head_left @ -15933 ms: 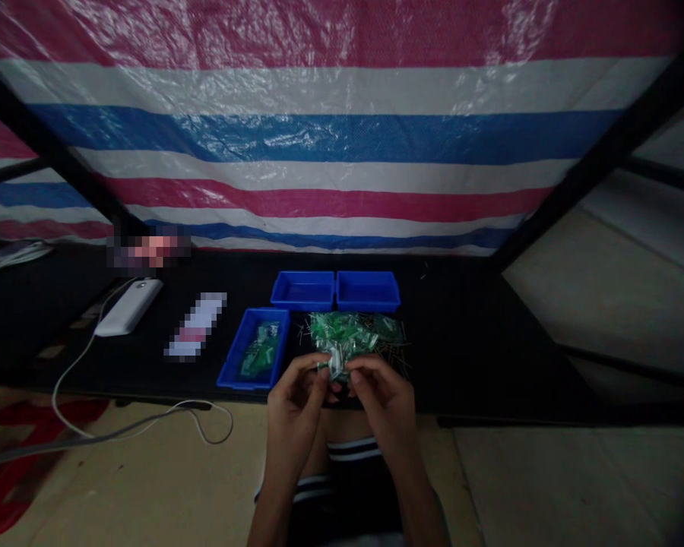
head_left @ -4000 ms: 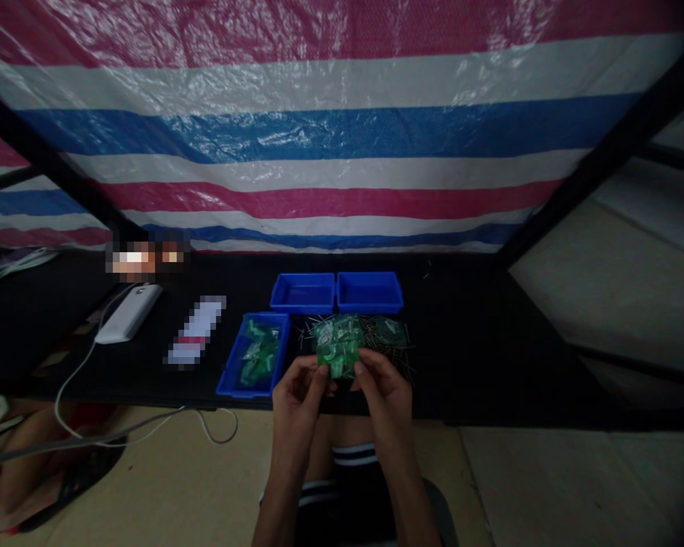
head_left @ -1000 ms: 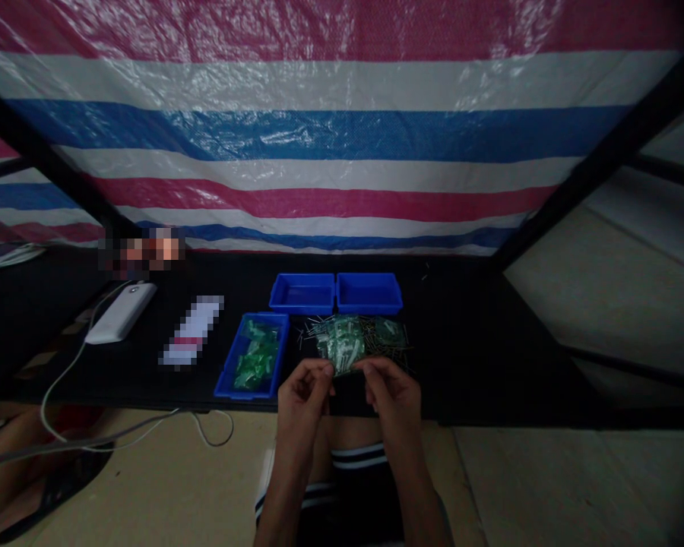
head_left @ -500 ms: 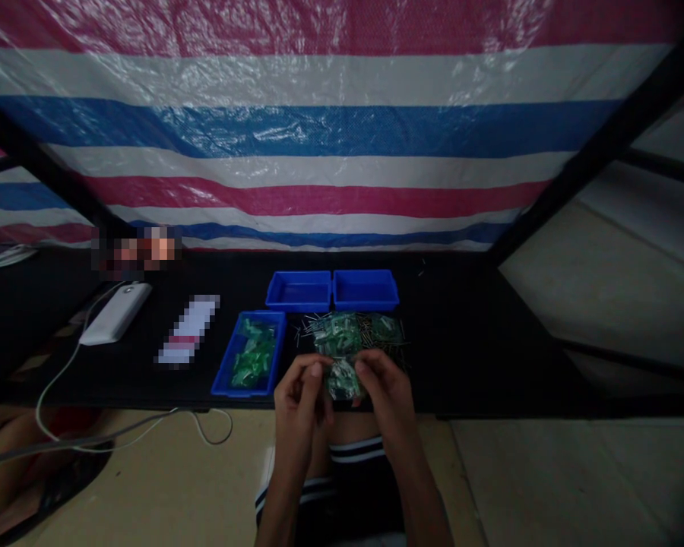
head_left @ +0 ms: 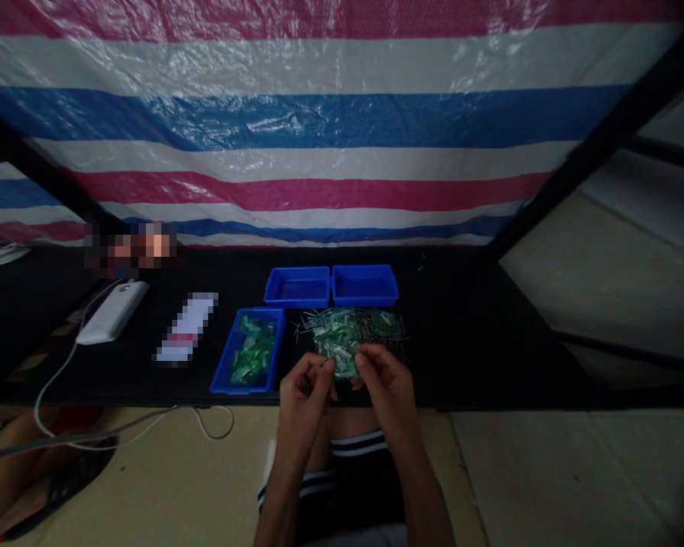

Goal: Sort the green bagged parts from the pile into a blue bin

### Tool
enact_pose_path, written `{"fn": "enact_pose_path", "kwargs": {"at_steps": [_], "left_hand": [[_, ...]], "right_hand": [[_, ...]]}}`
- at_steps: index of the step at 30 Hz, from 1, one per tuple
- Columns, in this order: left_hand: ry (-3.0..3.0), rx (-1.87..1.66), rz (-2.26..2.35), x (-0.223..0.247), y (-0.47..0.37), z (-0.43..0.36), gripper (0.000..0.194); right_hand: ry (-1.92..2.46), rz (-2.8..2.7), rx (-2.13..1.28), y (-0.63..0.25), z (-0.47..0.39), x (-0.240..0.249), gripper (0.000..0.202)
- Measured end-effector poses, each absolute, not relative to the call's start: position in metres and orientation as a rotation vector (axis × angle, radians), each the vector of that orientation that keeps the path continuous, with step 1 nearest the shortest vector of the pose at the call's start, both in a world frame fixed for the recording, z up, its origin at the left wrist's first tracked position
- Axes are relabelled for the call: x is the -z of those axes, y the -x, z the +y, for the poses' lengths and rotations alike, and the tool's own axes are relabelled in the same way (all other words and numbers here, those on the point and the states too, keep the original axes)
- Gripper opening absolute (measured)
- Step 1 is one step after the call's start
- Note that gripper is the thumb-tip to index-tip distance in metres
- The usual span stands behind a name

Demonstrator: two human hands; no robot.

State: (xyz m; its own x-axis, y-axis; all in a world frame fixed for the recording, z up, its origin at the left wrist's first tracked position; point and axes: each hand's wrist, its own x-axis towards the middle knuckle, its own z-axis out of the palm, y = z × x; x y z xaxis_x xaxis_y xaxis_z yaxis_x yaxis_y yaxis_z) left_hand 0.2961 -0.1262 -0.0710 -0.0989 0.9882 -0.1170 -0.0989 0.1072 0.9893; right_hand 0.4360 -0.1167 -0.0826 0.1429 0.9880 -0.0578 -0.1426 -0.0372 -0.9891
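Between my fingertips at the table's front edge is a small clear, greenish plastic bag [head_left: 343,366]. My left hand [head_left: 308,384] pinches its left side, thumb against fingers. The right side of the bag is pinched by my right hand [head_left: 383,376]. Just beyond both hands lies a pile of greenish plastic bags [head_left: 337,325], which partly merges with the held bag in view. Loose nail-like metal pieces [head_left: 366,325] are spread around and under the pile; their exact kind is too small to tell.
Left of my hands stands a blue tray [head_left: 219,372] with green plastic bags inside. Two more blue trays [head_left: 297,289] [head_left: 365,284] sit side by side behind the pile. Farther left are a white power bank [head_left: 112,313] with a cable and a blurred flat object [head_left: 187,328]. Another person's leg [head_left: 11,479] shows lower left.
My hands have drawn slightly closer together, with the bag still between them. The bag now appears nearer to the pile. The view has shifted slightly.
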Motion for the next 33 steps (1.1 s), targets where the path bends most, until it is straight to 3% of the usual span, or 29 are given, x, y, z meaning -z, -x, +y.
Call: {"fn": "enact_pose_path", "kwargs": {"at_steps": [14,17,24,33], "left_hand": [[-0.840,-1.296,1.231,0.074,-0.293,-0.126,0.048],[-0.869,-1.307,1.189,0.075,-0.294,-0.125,0.042],[-0.998,-1.398,1.229,0.078,-0.294,-0.123,0.027],[-1.210,-1.452,1.355,0.068,-0.288,-0.128,0.022]], "right_hand": [[1.150,-1.114,-1.238,-0.439,-0.115,0.087,0.031],[1.095,-1.127,-1.219,-0.439,-0.115,0.084,0.031],[1.130,-1.224,-1.084,-0.433,-0.114,0.084,0.011],[1.047,-1.223,-1.213,-0.437,-0.118,0.080,0.019]]}}
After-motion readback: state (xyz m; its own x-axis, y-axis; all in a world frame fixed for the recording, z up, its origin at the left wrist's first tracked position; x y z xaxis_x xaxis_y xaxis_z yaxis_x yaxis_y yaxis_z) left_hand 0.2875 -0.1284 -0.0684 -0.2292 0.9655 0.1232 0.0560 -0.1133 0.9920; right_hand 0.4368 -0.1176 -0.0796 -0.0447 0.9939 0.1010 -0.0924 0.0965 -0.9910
